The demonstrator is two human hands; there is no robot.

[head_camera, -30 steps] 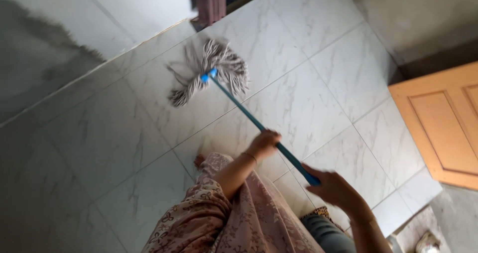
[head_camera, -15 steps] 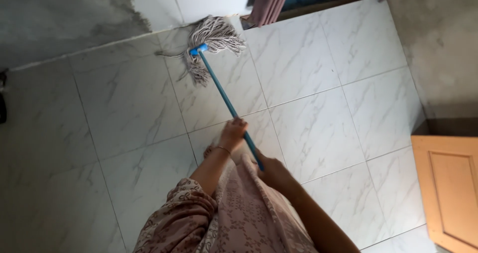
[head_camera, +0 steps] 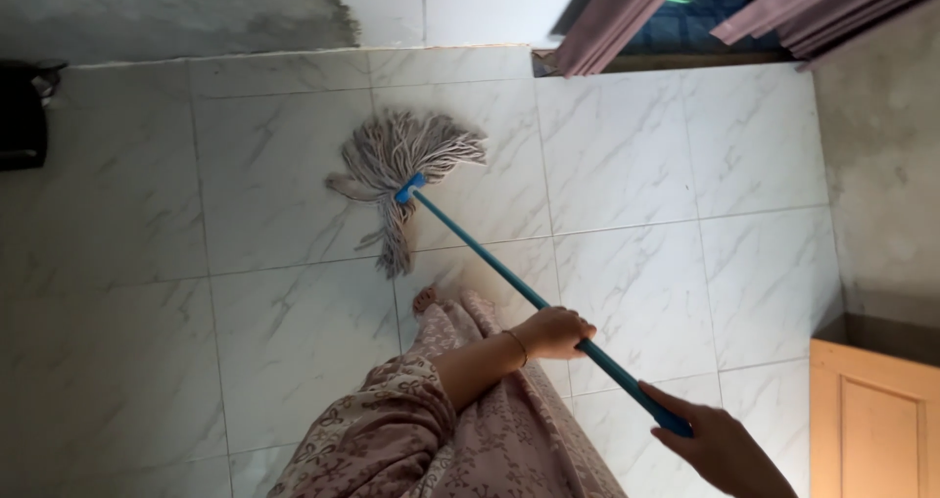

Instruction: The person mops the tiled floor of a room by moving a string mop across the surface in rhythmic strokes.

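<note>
No pkgs, labels, signs or screens in view. Nothing w/ print shows anywhere in the frame, top to bottom.

Mop head (head_camera: 403,170) on floor tiles (head_camera: 627,155), doorway curtain (head_camera: 627,8) beyond, wooden door (head_camera: 874,425) right
</note>
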